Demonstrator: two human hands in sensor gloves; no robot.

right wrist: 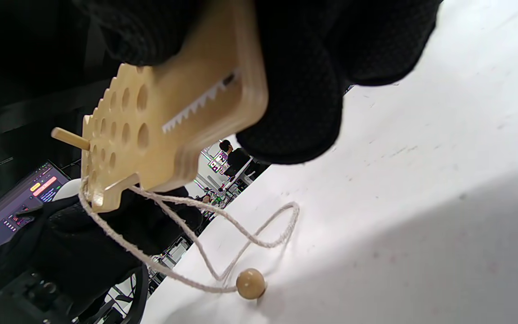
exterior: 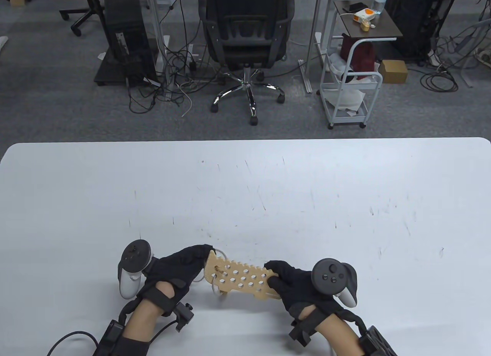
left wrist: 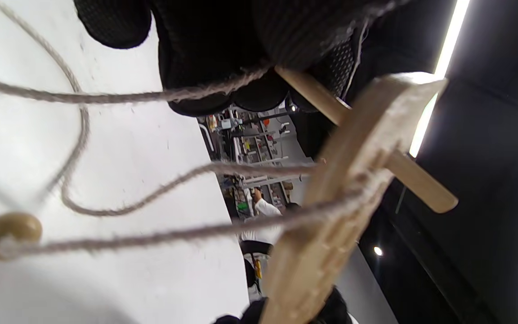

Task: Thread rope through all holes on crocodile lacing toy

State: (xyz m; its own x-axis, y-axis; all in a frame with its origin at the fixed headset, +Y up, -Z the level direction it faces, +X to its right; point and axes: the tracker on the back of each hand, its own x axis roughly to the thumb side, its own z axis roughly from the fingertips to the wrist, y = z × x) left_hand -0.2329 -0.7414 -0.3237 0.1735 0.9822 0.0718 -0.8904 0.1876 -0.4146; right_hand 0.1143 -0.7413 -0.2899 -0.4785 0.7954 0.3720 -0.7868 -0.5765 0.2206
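Crocodile board lay lengthwise along the table's near edge. Right hand pinched its toothed end; left hand gripped the needle and rope at the other.

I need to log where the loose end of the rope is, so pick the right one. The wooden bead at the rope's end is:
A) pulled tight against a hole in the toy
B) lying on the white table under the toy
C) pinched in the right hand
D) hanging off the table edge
B: in the right wrist view the bead lies on the table, with slack rope looping up to the toy.
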